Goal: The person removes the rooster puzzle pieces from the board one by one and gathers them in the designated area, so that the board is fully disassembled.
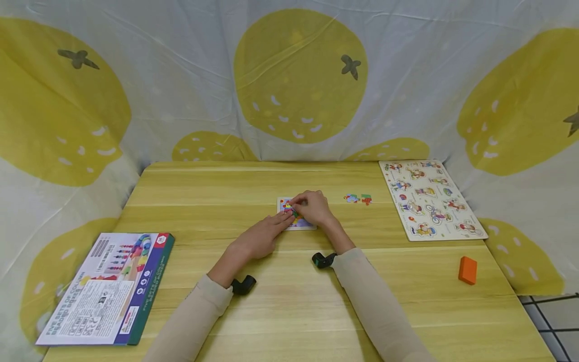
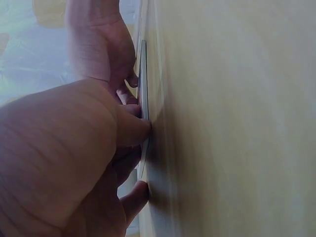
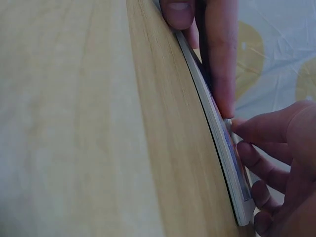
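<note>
A small jigsaw puzzle [image 1: 302,224] in a pale frame lies on the table in front of both hands. My left hand [image 1: 260,235] rests on its left part, the straight fingers pressing its face. The left thumb [image 3: 178,14] braces against the near edge. Over the puzzle's upper part, my right hand [image 1: 315,207] has its thumb and forefinger brought together on a puzzle piece, mostly hidden by the fingertips. In the right wrist view, the right fingers [image 3: 264,165] sit right at the puzzle's face, close to the left forefinger. Two loose puzzle pieces [image 1: 351,198] lie right of it.
A wooden peg board [image 1: 431,201] with pictured figures lies at the back right. An orange block [image 1: 468,270] is near the right edge. At the left lies a flat box [image 1: 106,289] of beads. A patterned curtain [image 1: 298,75] hangs behind the table.
</note>
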Demonstrator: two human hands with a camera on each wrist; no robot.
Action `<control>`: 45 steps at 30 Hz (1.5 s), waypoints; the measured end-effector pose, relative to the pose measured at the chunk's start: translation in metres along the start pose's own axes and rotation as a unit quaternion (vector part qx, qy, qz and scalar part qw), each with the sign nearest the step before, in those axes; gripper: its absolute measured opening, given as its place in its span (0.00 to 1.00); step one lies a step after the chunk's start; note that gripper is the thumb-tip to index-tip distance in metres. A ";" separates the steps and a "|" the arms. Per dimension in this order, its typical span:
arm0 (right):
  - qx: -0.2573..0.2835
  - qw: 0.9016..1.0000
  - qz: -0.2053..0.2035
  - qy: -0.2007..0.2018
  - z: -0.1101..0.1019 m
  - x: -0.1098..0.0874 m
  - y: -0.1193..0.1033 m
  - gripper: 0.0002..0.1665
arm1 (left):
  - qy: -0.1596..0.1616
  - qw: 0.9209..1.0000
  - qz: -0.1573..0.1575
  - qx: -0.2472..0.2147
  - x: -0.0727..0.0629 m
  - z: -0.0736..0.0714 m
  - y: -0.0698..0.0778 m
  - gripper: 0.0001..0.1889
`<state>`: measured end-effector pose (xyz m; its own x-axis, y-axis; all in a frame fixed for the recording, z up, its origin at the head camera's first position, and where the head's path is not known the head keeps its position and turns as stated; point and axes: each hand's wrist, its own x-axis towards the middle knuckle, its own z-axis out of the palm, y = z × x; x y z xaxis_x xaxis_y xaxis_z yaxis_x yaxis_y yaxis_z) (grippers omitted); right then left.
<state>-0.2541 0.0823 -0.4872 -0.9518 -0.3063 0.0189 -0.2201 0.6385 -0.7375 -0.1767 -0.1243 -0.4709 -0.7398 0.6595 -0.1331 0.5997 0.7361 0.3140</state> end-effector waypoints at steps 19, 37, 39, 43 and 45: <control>0.090 0.996 0.014 0.021 0.008 0.004 -0.005 0.05 | 0.004 1.000 0.001 -0.011 0.001 0.004 -0.002 0.28; 0.132 0.991 0.021 0.020 0.001 0.001 0.001 0.15 | 0.006 1.000 0.001 -0.006 0.001 0.004 -0.001 0.28; 0.127 0.991 0.016 0.028 -0.001 0.000 0.003 0.17 | 0.006 1.000 0.001 -0.007 0.001 0.004 -0.001 0.28; 0.120 0.992 0.012 0.049 -0.005 0.000 0.008 0.15 | 0.010 1.000 0.001 -0.005 0.001 0.004 -0.002 0.28; 0.122 0.991 0.013 0.059 -0.009 -0.001 0.010 0.14 | 0.012 1.000 0.002 -0.004 0.001 0.003 -0.002 0.28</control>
<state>-0.2576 0.0952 -0.4889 -0.9780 -0.1979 0.0654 -0.1502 0.4517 -0.8794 -0.1775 -0.1246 -0.4747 -0.7447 0.6584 -0.1093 0.6002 0.7323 0.3217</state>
